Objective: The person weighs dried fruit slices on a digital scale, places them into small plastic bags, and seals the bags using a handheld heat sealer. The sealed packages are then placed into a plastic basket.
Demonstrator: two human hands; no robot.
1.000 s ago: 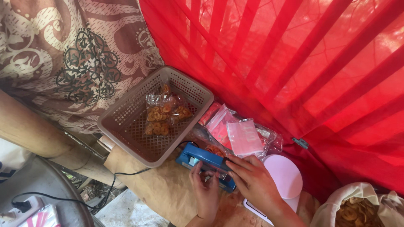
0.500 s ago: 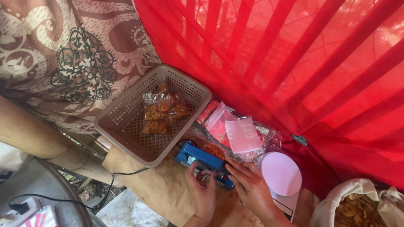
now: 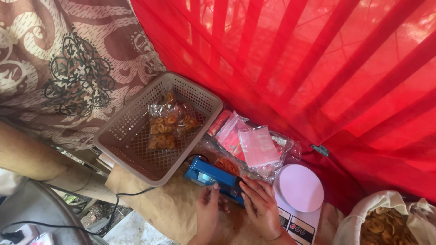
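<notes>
from the head view, the left hand (image 3: 210, 213) and right hand (image 3: 260, 206) lie fingers-flat, pressing the blue heat sealer (image 3: 212, 175) on brown paper (image 3: 170, 208), a snack bag (image 3: 227, 166) under its bar, between a beige basket (image 3: 136, 131) and a white scale (image 3: 299, 190).

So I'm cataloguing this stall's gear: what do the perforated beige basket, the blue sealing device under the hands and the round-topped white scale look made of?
Perforated beige basket: likely moulded plastic, matte, with a regular grid of holes. Blue sealing device: seemingly hard plastic casing, slightly glossy. Round-topped white scale: smooth plastic by its look, though the platform could be glass. Both hands, left and right, rest at the device.
</notes>
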